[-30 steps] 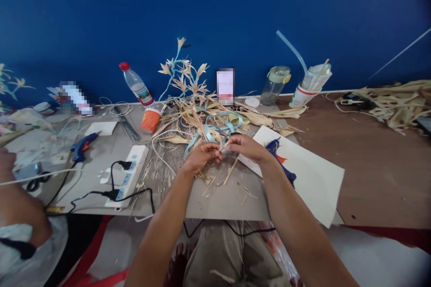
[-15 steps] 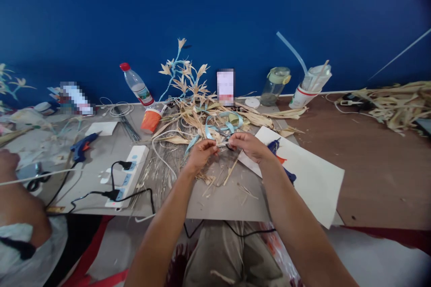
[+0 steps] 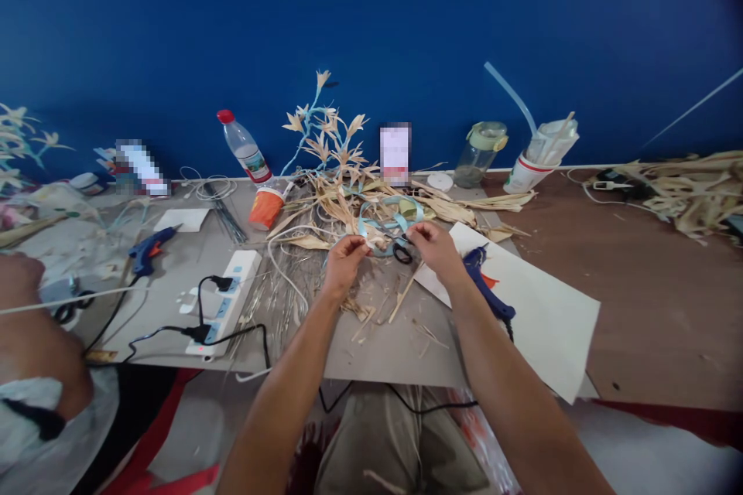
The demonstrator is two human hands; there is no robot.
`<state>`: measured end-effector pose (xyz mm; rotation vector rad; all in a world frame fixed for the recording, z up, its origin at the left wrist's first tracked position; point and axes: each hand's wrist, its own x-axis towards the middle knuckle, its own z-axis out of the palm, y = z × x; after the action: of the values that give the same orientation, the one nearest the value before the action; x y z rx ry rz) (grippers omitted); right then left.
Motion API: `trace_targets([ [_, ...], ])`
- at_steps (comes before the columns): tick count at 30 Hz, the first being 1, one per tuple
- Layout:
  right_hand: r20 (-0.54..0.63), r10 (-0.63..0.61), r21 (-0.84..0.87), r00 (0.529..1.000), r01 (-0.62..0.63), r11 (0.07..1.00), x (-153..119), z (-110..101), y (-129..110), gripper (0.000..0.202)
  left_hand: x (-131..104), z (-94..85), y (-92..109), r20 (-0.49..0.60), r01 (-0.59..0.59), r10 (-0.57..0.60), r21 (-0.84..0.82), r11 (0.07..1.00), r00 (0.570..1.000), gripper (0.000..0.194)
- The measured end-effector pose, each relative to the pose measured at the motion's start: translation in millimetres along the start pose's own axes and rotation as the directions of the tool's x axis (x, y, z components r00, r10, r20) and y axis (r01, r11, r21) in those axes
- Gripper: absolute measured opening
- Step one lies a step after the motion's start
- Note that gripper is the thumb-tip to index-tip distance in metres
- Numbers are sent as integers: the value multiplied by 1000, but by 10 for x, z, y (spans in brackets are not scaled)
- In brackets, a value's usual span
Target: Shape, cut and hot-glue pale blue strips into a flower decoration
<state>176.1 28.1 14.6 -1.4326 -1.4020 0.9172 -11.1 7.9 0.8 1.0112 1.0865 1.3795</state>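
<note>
My left hand (image 3: 344,267) is closed in a pinch, with a small pale scrap at its fingertips that is too small to name. To its right, my right hand (image 3: 434,249) also pinches with thumb and forefinger; whatever is between them I cannot make out. Black-handled scissors (image 3: 402,253) lie in the gap between the hands, close to the right fingertips. Just beyond both hands is a loop of light blue ribbon (image 3: 371,209) on a heap of dried husks (image 3: 337,205). Beneath my right forearm, a blue glue gun (image 3: 487,286) rests on white paper (image 3: 539,325).
A branch of husk flowers (image 3: 319,143) stands behind the heap, near a bottle (image 3: 247,151), an orange cup (image 3: 267,207) and a phone (image 3: 395,155). A power strip (image 3: 226,309), thin wires (image 3: 272,302) and another glue gun (image 3: 145,251) lie left. Another person's arm (image 3: 35,332) is far left.
My hands have drawn apart sideways, and the scissors' black handle now shows clearly between them. The whole view has shifted slightly.
</note>
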Motion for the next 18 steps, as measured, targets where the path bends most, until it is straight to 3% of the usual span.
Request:
trace_targets([
  [5, -143, -91, -148, 986, 70, 986, 27, -7, 35, 21, 27, -13, -27, -27, 11, -12, -38, 999, 1000, 24],
  [18, -178, -104, -102, 979, 87, 991, 1, 49, -55, 30, 45, -29, 3, -34, 175, -195, -308, 935, 980, 36],
])
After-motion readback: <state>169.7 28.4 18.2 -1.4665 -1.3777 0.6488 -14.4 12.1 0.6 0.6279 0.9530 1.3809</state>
